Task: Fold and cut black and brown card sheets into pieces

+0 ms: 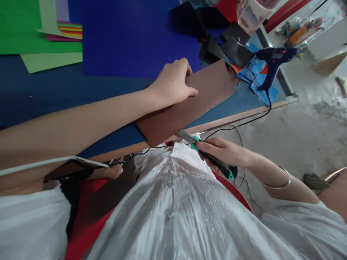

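A brown sheet of card (204,94) lies slantwise over the table's front edge. My left hand (175,81) is on its upper side, the thumb stretched across the surface and the other fingers curled down at the far edge; their tips are hidden. In my right hand (221,151) is a box cutter (214,159) with a black and green handle, held in front of the white shirt. Its blade is out and points toward the card's near edge; whether the tip touches cannot be made out.
A blue sheet (135,39) and green sheets (18,29) cover the table's far side. Black offcuts (237,50) and a glue gun (276,59) with a lit red light lie at the right. The gun's cord (252,122) hangs along the front edge (230,117).
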`<state>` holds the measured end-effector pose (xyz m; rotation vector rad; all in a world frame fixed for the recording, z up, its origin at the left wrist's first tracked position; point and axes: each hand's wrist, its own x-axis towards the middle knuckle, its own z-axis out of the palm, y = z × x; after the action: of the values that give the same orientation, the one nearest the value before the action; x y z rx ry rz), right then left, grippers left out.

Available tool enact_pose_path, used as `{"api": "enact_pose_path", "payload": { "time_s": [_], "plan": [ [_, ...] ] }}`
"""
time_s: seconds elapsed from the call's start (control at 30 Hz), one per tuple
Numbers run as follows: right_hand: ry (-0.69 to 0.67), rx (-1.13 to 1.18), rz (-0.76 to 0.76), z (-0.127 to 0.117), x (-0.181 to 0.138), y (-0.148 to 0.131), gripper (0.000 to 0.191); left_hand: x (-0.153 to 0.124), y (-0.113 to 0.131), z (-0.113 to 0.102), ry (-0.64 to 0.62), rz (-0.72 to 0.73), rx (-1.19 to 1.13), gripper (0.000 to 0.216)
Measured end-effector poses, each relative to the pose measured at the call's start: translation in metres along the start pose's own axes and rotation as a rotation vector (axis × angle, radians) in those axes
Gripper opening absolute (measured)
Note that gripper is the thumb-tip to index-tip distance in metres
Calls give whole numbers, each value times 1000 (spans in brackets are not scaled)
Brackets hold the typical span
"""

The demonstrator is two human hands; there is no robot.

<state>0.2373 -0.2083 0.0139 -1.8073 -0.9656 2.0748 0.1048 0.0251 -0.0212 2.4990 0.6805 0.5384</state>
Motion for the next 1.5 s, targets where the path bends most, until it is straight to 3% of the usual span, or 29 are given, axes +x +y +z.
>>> {"api": "enact_pose_path", "payload": {
  "time_s": [0.2,0.33,0.5,0.73,0.9,1.5],
  "plan": [
    [61,-20,1,-19,-5,2,59,14,26,6,-16,-129,50,66],
    [50,-12,-5,-21,-3,3,58,2,36,1,-8,88,161,56],
    [36,-11,-27,-22,0,6,58,-18,23,-14,-363,445,82,52],
    [27,-17,-43,-20,1,-1,56,-33,6,-22,-563,386,189,58],
    [18,-16,-53,-16,4,-4,58,-31,9,-22,-581,339,189,58],
    [4,-52,-50,-9,3,-1,57,-37,4,-16,-510,381,147,57]
  ]
}}
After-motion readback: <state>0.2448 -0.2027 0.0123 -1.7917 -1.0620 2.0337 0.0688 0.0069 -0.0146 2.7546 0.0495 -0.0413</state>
